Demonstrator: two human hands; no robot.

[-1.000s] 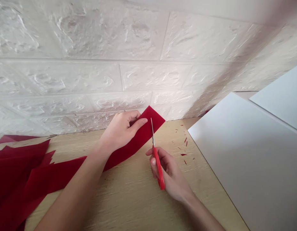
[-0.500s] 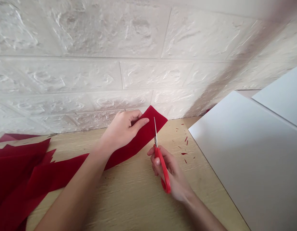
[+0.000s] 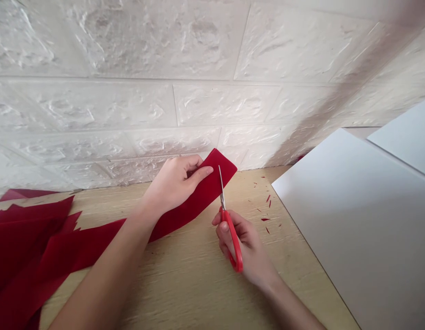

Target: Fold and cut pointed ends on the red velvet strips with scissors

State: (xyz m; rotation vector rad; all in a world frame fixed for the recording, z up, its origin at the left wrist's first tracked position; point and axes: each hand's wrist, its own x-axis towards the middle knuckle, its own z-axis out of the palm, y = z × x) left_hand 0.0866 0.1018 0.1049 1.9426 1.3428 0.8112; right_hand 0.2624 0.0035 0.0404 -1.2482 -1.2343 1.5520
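Observation:
My left hand (image 3: 174,185) pinches the far end of a long red paper strip (image 3: 198,201), lifting it off the wooden table (image 3: 191,275) near the wall. My right hand (image 3: 248,250) grips red-handled scissors (image 3: 229,224). Their metal blades point away from me and cross the strip just right of my left fingertips. A short end of the strip sticks out to the right of the blades.
More red paper sheets (image 3: 26,243) lie spread at the left of the table. A large white board (image 3: 356,220) covers the right side, with a second white sheet (image 3: 408,137) behind it. Tiny red scraps (image 3: 267,211) dot the wood between. A white brick-textured wall (image 3: 198,91) stands right behind.
The scissors have shifted slightly right along the strip and the handles moved a little. My left hand keeps its pinch in nearly the same place.

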